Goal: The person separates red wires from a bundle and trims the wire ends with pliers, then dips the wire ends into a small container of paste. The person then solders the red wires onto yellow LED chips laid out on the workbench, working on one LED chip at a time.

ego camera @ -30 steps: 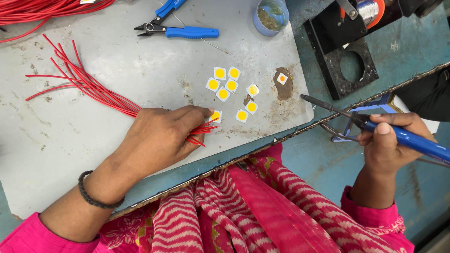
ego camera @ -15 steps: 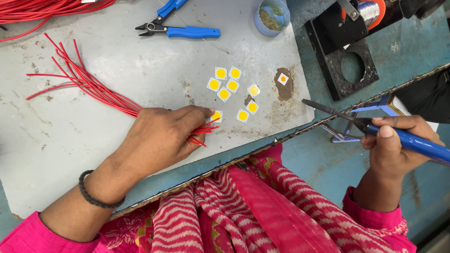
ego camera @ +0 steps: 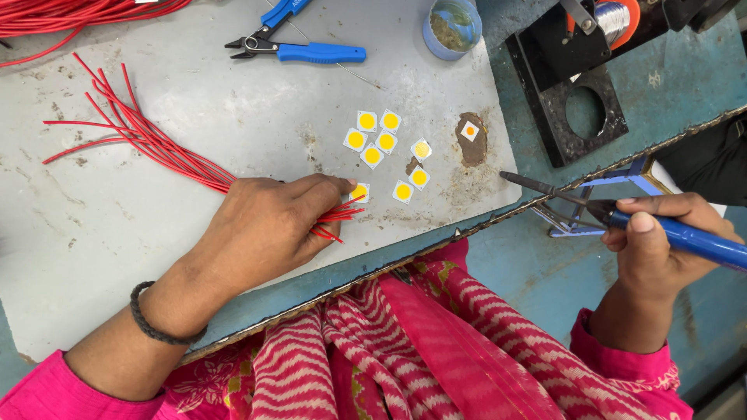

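My left hand [ego camera: 268, 225] lies palm down on the grey work plate [ego camera: 233, 101], fingers pressing the near ends of a bundle of short red wires [ego camera: 148, 144]. Its fingertips touch one small white square chip with a yellow centre [ego camera: 359, 191]. Several more such chips [ego camera: 385, 144] lie just beyond. Another chip [ego camera: 470, 131] sits on a brown pad. My right hand [ego camera: 661, 245] grips a blue-handled soldering iron [ego camera: 615, 214], its dark tip pointing left over the plate's right edge.
Blue-handled cutters [ego camera: 299, 48] lie at the back of the plate. A small round pot [ego camera: 452, 27] stands beside them. A black stand with a round hole [ego camera: 580, 117] and a solder spool [ego camera: 611, 15] sit at the back right. More red wire [ego camera: 78, 12] lies top left.
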Tool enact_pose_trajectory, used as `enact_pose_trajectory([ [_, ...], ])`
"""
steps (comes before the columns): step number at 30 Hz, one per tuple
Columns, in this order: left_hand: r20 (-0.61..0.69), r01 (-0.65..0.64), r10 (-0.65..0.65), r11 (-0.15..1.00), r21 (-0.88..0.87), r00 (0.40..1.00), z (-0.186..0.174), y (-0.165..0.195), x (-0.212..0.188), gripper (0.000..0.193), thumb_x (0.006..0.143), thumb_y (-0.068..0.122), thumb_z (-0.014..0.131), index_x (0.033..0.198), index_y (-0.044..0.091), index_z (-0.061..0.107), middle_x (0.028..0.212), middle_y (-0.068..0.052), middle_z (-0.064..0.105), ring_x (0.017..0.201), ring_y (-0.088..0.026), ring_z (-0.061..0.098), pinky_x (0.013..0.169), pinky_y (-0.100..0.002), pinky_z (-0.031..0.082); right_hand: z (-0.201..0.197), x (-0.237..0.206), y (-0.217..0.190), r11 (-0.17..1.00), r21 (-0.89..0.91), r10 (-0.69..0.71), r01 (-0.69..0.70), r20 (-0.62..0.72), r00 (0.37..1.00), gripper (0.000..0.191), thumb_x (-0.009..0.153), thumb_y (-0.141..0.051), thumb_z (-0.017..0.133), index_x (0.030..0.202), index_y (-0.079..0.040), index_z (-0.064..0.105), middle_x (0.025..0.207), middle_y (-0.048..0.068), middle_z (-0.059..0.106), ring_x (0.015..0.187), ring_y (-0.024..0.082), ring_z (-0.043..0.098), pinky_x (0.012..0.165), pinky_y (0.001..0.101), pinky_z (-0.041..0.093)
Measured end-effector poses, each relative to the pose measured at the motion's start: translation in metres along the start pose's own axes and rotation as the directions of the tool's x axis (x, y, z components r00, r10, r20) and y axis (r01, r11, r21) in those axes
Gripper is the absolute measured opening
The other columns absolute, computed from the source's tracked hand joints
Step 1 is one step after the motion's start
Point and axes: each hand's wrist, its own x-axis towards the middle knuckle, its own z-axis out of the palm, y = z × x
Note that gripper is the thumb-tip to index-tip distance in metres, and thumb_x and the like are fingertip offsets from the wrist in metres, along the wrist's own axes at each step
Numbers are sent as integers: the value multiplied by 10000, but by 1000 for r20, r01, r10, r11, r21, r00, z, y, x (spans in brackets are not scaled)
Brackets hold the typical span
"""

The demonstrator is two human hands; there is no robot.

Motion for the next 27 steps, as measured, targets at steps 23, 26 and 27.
enact_pose_trajectory([
  [23, 10, 2, -2, 1000, 1, 1000, -1, 0, 0, 324, 796, 208, 757, 1073, 53, 695, 970, -92, 756, 689, -320, 705, 569, -441, 542, 3, 20, -8, 985, 113, 129, -130, 23, 991, 315, 1075, -165, 711, 960, 117, 629, 732, 146, 639, 489, 121, 582, 461, 195, 459],
  [26, 10, 5, -5, 1000, 7, 1000, -1, 1, 0, 330, 796, 201, 754, 1087, 55, 697, 960, -95, 753, 693, -324, 706, 573, -442, 543, 2, 22, -8, 981, 126, 144, -147, 35, 989, 296, 1063, -151, 701, 955, 117, 632, 721, 145, 634, 478, 119, 572, 450, 194, 450],
  [27, 9, 5, -5, 1000, 10, 1000, -2, 1, 0, 335, 795, 197, 753, 1095, 56, 698, 954, -98, 751, 696, -326, 706, 574, -444, 543, 1, 23, -7, 979, 137, 149, -153, 40, 988, 292, 1060, -148, 699, 953, 116, 630, 726, 147, 635, 477, 121, 573, 445, 194, 449],
])
